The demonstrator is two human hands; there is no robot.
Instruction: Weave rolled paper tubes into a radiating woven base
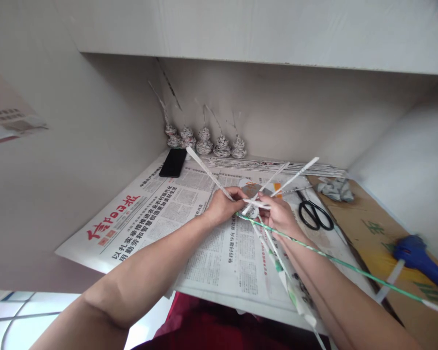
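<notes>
Above the newspaper-covered desk, my left hand [224, 206] and my right hand [279, 214] meet at a small piece of weaving made of rolled paper strips [254, 203]. White strips fan out from it, two up to the right, one up to the left and others down toward me. A long green and white paper strip [324, 253] runs from my left fingers across my right forearm to the right edge. The left thumb and fingers pinch the crossing point. My right fingers are closed on the weaving's other side, and the exact grip there is partly hidden.
Several woven paper gourds [204, 142] line the back wall, beside a black phone [173, 163]. A bundle of paper rods [277, 166] lies at the back. Right of my hands are black-handled scissors [316, 215], a crumpled cloth [335, 189] and a blue glue gun [419, 255] on cardboard.
</notes>
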